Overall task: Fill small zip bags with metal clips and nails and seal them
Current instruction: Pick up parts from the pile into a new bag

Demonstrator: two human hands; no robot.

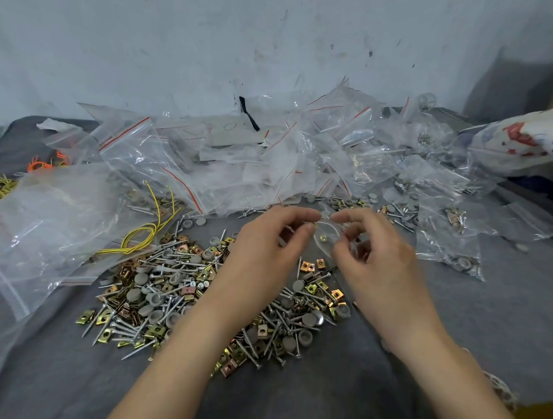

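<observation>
A small clear zip bag point(324, 232) hangs between my two hands above the table, with a brass-coloured clip showing through it. My left hand point(268, 249) pinches its top edge from the left. From the right, my right hand point(372, 249) pinches the same edge, fingertips nearly meeting the left ones. Beneath both hands spreads a loose heap of nails, brass clips and grey caps point(181, 295) on the dark grey cloth point(339, 389). The bag's lower part is hidden by my right fingers.
A heap of empty red-striped zip bags point(239, 156) lies along the back by the wall. A large clear bag point(43, 226) and yellow wires point(142, 234) are at the left. Filled small bags point(449, 247) lie at the right, beside a printed sack point(525, 139).
</observation>
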